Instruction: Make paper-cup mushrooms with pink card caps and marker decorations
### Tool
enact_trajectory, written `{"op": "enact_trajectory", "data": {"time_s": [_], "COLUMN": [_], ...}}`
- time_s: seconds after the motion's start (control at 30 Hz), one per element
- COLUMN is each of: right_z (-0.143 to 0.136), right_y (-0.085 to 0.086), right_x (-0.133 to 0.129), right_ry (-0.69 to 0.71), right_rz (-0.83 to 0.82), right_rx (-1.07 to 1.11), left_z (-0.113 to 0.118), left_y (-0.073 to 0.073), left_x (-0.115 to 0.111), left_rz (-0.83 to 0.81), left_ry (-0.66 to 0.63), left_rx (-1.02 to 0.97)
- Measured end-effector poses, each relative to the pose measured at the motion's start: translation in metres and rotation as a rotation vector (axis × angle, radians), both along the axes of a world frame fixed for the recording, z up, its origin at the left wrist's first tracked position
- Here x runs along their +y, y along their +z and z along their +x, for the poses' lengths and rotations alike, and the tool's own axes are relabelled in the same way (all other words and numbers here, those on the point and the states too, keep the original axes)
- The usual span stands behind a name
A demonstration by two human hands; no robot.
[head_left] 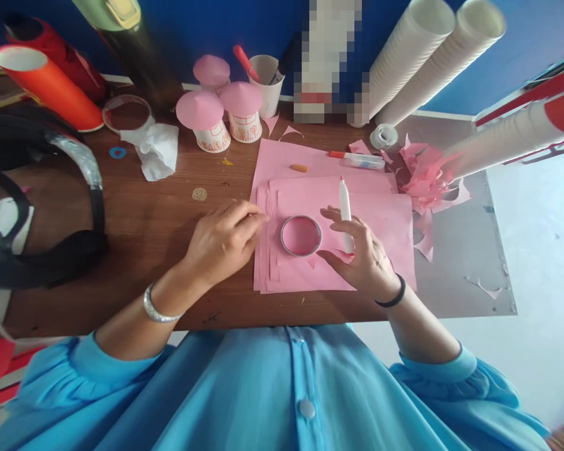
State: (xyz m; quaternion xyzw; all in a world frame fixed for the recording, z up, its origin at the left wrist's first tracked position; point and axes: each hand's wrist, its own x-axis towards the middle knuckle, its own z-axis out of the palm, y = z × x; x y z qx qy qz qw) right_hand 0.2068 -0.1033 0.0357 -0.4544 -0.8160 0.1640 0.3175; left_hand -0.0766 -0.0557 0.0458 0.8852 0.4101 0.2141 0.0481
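In my right hand (364, 250) a white felt-tip marker (344, 207) with a reddish tip stands nearly upright between the fingers. The thumb and fingertips of that hand are apart, close to the right side of a tape ring (282, 237). This ring lies on a stack of pink paper sheets (301, 275). My left hand (225, 238) has its fingers bent and drawn together at the stack's left edge. Whether anything is between those fingertips is hidden.
Behind stand paper cups with pink cone roofs (242, 99), a cup of pens (269, 94) and stacked white cups (408, 56). Another marker (364, 161) lies at the paper's back edge. Pink scraps (425, 175) are heaped right; a black strapped object (42, 257) sits left.
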Motion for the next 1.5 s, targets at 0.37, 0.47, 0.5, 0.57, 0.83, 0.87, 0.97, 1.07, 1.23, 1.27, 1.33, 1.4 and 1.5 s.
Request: {"op": "enact_trajectory", "data": {"time_s": [0.37, 0.47, 0.5, 0.57, 0.83, 0.87, 0.97, 1.07, 1.23, 1.27, 1.33, 1.4, 1.5], "right_z": [0.004, 0.006, 0.007, 0.008, 0.006, 0.006, 0.008, 0.012, 0.020, 0.022, 0.023, 0.021, 0.013], "right_y": [0.003, 0.007, 0.007, 0.008, 0.002, 0.001, 0.001, 0.005, 0.023, 0.028, 0.035, 0.038, 0.035], "right_x": [-0.003, -0.003, -0.003, -0.002, 0.003, 0.004, 0.007, 0.008, 0.015, 0.019, 0.027, 0.039, 0.058], "right_ry": [-0.043, -0.065, -0.070, -0.073, -0.087, -0.082, -0.044, 0.007, -0.061, -0.099, -0.170, -0.212, -0.188], "right_rz": [0.047, 0.064, 0.069, 0.074, 0.070, 0.070, 0.073, 0.126, 0.175, 0.146, 0.045, -0.079, -0.225], "right_rx": [0.024, 0.017, 0.015, 0.009, -0.022, -0.020, 0.018, 0.044, 0.086, 0.117, 0.210, 0.344, 0.553], "left_z": [0.060, 0.068, 0.070, 0.072, 0.074, 0.073, 0.072, 0.072, 0.072, 0.072, 0.073, 0.073, 0.074], "left_y": [-0.006, -0.016, -0.019, -0.022, -0.032, -0.033, -0.036, -0.042, -0.052, -0.053, -0.052, -0.049, -0.048], "left_x": [-0.077, -0.074, -0.072, -0.068, -0.056, -0.054, -0.047, -0.040, -0.039, -0.040, -0.042, -0.043, -0.043], "left_rz": [0.056, 0.018, 0.006, -0.023, -0.067, -0.077, -0.106, -0.097, -0.055, -0.050, -0.040, -0.038, -0.055], "left_ry": [-0.386, -0.358, -0.370, -0.407, -0.401, -0.402, -0.413, -0.402, -0.352, -0.346, -0.335, -0.331, -0.324], "left_rx": [0.230, 0.260, 0.259, 0.252, 0.239, 0.237, 0.213, 0.185, 0.202, 0.211, 0.229, 0.246, 0.251]}}
